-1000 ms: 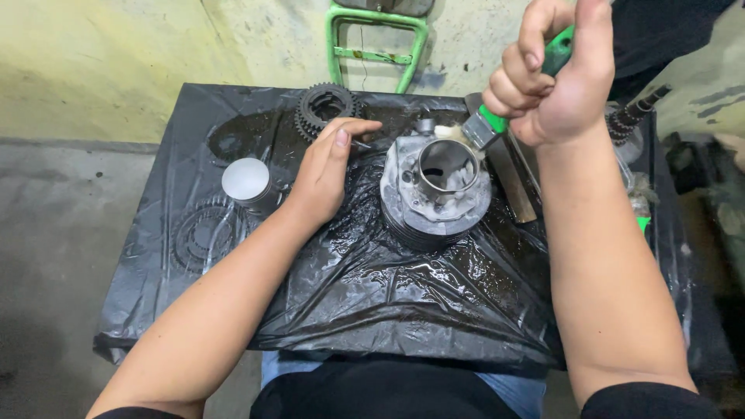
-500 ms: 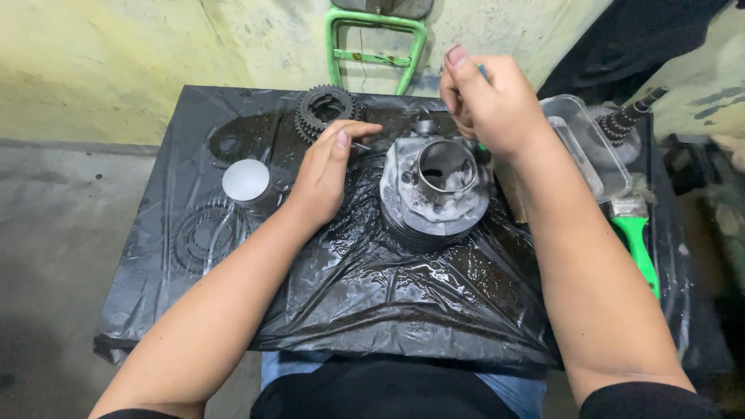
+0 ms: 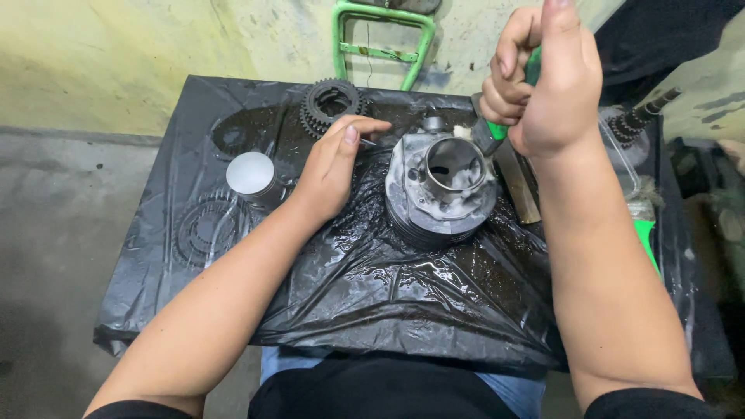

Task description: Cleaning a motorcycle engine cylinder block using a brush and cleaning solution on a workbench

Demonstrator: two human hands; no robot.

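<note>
A grey finned engine cylinder stands upright on wet black plastic sheeting, its bore facing up and smeared with foam. My right hand is shut on a green-handled brush, whose bristle end touches the cylinder's upper right rim. My left hand rests flat on the sheeting just left of the cylinder, fingers together and pointing toward it, holding nothing.
A stack of dark gears lies at the back. A round silver piston and a large flat gear sit at the left. A green metal frame stands behind. A clear tray, a geared shaft and another green handle are at the right.
Half a second ago my right hand was empty-looking above the cylinder's back rim; now it grips the green brush again, with the bristles at the cylinder's rim. My left hand has stayed in place.
</note>
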